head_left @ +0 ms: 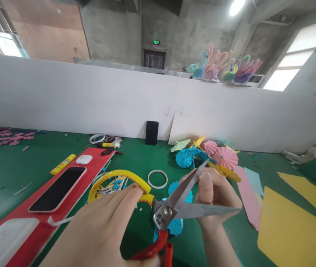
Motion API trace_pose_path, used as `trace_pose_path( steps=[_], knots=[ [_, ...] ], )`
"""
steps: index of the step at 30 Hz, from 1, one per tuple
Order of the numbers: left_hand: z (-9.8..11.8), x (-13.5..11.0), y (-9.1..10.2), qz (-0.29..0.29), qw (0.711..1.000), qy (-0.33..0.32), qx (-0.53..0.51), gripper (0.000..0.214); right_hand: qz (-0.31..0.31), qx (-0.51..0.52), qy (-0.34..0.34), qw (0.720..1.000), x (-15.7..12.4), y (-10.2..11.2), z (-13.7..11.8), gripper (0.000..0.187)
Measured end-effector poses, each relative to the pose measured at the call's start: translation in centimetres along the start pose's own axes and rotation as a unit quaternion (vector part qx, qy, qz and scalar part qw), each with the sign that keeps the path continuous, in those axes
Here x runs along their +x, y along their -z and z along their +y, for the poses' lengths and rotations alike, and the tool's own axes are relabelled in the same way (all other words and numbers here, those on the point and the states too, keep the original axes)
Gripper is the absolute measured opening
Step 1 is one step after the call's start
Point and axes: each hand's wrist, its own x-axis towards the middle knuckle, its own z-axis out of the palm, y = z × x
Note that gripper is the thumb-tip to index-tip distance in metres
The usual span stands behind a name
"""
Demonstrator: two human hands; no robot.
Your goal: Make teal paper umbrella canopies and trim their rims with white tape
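Open scissors (168,211) in the left hand (99,226), their blades reaching across the front of the right hand (219,196).
The left fingers are closed around the yellow and red handles, and the blades stand wide apart above the green tabletop (135,155); the right fingers are bent in near the thumb just behind the blade tips, and whether they pinch anything I cannot tell. Pleated blue paper (176,227) shows behind and below the scissors, partly covered by them. Beyond the scissors lie a white ring (148,179) and, farther right, a cluster of small paper umbrellas (226,157). To the scissors' left a phone (59,190) rests on a red board (98,154); well to their right lies yellow paper (291,226).
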Motion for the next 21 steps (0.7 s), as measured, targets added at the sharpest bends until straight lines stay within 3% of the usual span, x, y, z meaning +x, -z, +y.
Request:
trace_pose_path(
  steps=[2,5,8,12,17,21],
  knots=[
    [0.0,0.2,0.1,0.002,1.0,0.013,-0.007,0.058,-0.01,0.022,-0.018,1.0,0.0,0.0,-0.1,0.02],
    [-0.1,0.5,0.3,0.014,0.999,0.041,-0.012,0.052,-0.009,0.142,-0.119,0.983,0.1,0.0,0.0,0.023],
    [-0.3,1.0,0.5,0.035,0.996,0.075,-0.024,0.053,-0.02,0.262,-0.235,0.936,0.5,0.0,0.3,0.024],
    [-0.7,1.1,0.5,0.077,0.988,0.126,-0.036,0.06,-0.068,0.379,-0.323,0.864,1.1,0.1,0.3,0.029],
    [-1.1,0.8,0.3,0.098,0.972,0.202,-0.06,0.056,-0.076,0.48,-0.393,0.781,1.5,0.2,0.1,0.027],
    [-1.0,1.4,0.5,0.089,0.967,0.222,-0.089,0.054,-0.075,0.547,-0.417,0.722,1.4,0.3,-0.1,0.027]
  ],
)
